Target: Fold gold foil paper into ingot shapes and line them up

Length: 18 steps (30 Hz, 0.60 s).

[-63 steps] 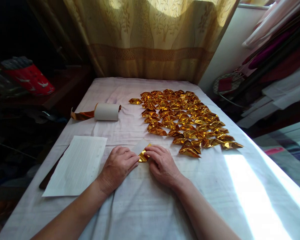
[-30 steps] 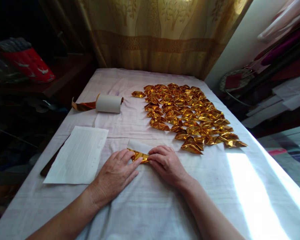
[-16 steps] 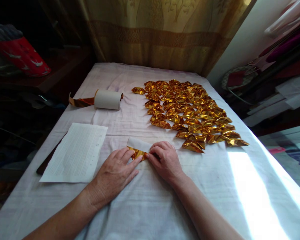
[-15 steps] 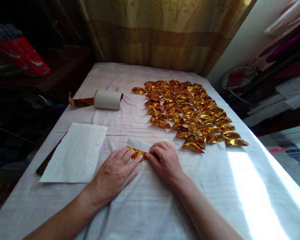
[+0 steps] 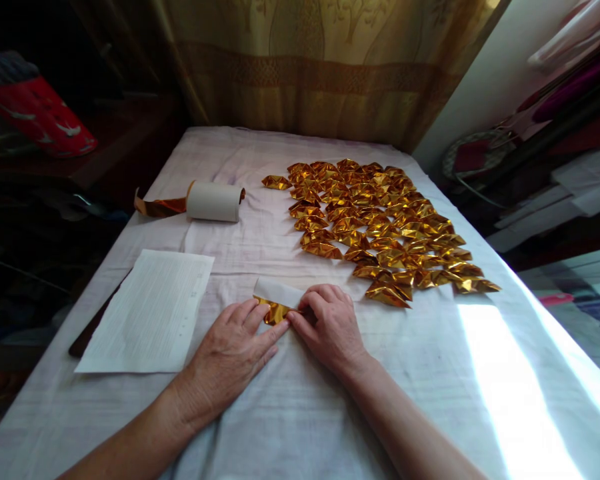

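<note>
A small sheet of gold foil paper [image 5: 275,312] lies partly folded on the cloth, its white back showing along the far edge. My left hand [image 5: 235,340] holds its left side, with the fingertips on the gold part and the thumb along the near edge. My right hand [image 5: 327,323] is closed on the right end, thumb and fingers pinching it and hiding that corner. The two hands' thumb and finger tips nearly meet at the near fold. Beyond my right hand, several folded gold foil ingots [image 5: 380,213] are spread in rows, one set apart on the left [image 5: 277,182].
A white cloth [image 5: 260,427] covers the table. A grey-white roll [image 5: 213,202] with a gold foil strip lies at the back left. Nearer is a printed paper sheet [image 5: 147,313] over a dark flat object [image 5: 93,333]. A red container [image 5: 40,117] stands at far left; a curtain [image 5: 300,73] hangs behind.
My left index finger and right thumb have come together at the foil paper's near edge, and more of its gold face shows. The view has shifted slightly; the other things stay put.
</note>
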Each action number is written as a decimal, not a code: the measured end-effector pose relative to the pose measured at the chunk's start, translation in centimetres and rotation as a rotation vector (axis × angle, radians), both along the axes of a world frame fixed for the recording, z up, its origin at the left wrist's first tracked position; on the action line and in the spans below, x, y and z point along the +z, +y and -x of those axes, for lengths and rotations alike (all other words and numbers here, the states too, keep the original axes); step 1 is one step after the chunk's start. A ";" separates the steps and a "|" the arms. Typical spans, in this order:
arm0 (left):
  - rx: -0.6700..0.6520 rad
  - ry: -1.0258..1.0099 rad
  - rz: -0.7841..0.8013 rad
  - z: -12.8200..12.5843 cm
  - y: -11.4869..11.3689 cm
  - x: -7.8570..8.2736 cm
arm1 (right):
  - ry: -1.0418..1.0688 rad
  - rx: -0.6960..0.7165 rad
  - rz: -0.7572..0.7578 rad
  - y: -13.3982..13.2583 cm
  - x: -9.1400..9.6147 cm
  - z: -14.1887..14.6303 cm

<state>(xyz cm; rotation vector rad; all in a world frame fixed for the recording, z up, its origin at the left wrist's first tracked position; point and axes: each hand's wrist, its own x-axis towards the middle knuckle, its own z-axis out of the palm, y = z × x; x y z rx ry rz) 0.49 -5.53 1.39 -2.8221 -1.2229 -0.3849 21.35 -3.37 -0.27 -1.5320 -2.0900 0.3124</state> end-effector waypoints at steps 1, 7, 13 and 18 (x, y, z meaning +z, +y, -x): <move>0.003 -0.001 0.007 0.0 0.0 0.0 | -0.003 -0.013 0.008 0.0 0.0 0.1; 0.008 0.010 0.003 0.0 0.0 0.1 | 0.048 -0.010 0.021 -0.2 0.0 0.2; 0.009 -0.002 0.021 -0.1 0.1 0.2 | 0.075 0.012 -0.020 -0.1 -0.6 -0.1; 0.009 0.012 0.024 -0.2 0.2 0.4 | 0.011 0.102 -0.163 -0.8 -0.3 -0.1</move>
